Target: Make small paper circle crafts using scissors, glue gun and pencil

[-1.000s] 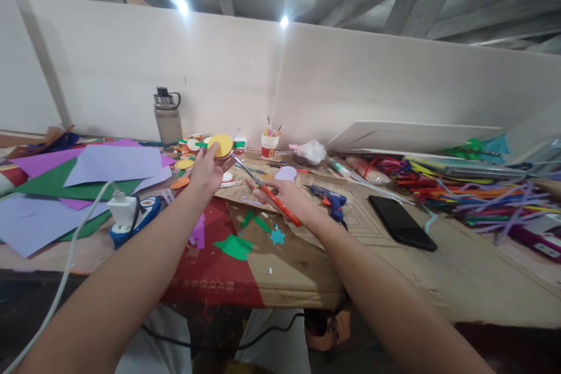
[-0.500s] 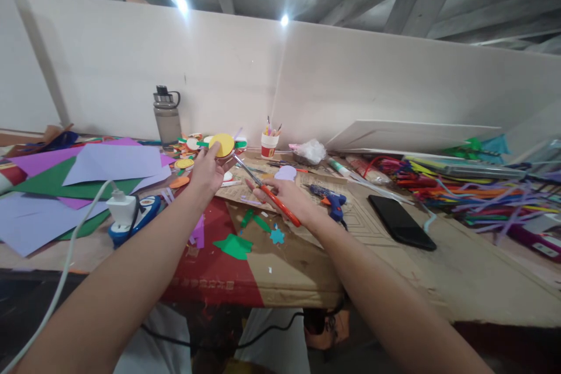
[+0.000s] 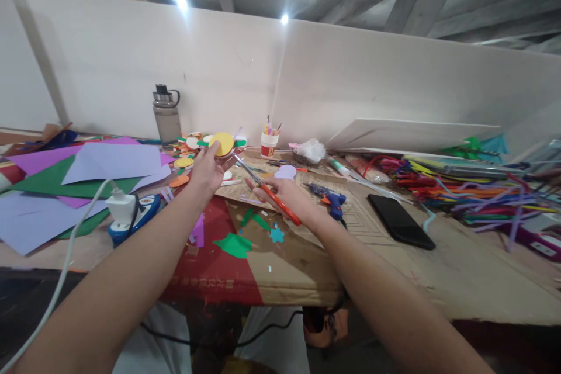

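A yellow disc [image 3: 222,143] is pinched above a cluttered worktable [image 3: 464,272] by the left hand [image 3: 210,168], thumb on top, fingers largely hidden beneath. A red-handled metal tool [image 3: 281,205], its exact type unclear, is gripped in the right hand [image 3: 290,191]; whether the disc is touched by its tip cannot be told. At lower left, a white cable [image 3: 68,266] is cut off.

Centre frame: one left hand [image 3: 210,170], one right hand [image 3: 287,194], one pair of scissors [image 3: 280,205], one glue gun [image 3: 336,205], one lilac shape [image 3: 284,172], one paper cup [image 3: 270,145]. Left of centre: two yellow discs [image 3: 221,144], one water bottle [image 3: 167,123], one white plug [image 3: 120,208]. Lower centre: two green strips [image 3: 262,222], one teal star [image 3: 277,234]. Top: two lights [image 3: 182,3]. Right: one phone [image 3: 400,221]; strands [image 3: 473,193] too many to count.
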Demonstrator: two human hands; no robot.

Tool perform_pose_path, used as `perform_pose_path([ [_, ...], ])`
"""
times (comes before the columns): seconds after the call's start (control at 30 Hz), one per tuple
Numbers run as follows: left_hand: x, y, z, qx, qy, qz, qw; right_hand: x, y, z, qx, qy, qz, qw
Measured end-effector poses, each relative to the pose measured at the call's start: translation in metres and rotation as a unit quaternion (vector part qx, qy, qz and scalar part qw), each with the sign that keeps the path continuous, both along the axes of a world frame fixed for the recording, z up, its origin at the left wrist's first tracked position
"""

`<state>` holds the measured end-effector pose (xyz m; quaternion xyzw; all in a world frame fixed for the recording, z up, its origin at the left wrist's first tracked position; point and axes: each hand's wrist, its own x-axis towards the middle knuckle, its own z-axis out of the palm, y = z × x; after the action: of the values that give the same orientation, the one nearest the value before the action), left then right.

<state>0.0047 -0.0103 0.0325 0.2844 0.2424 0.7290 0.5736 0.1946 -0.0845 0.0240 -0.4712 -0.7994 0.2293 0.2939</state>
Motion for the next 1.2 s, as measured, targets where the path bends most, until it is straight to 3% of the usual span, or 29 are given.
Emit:
perform_pose_path([
  [0.7, -0.0025, 0.0017, -0.0013, -0.017, 0.003, -0.017, 1.0, 0.0017, 0.0013, 0.0011, 0.024, -0.005, 0.005, 1.0],
  [0.87, -0.0063, 0.0039, -0.0015, -0.047, 0.004, 0.01, 0.999, 0.0039, -0.0007, 0.0011, 0.014, 0.004, 0.01, 1.0],
  [1.2, -0.0088, 0.0051, 0.0045, -0.013, -0.067, 0.002, 0.998, 0.0016, -0.0011, 0.0005, 0.008, 0.024, -0.016, 1.0],
])
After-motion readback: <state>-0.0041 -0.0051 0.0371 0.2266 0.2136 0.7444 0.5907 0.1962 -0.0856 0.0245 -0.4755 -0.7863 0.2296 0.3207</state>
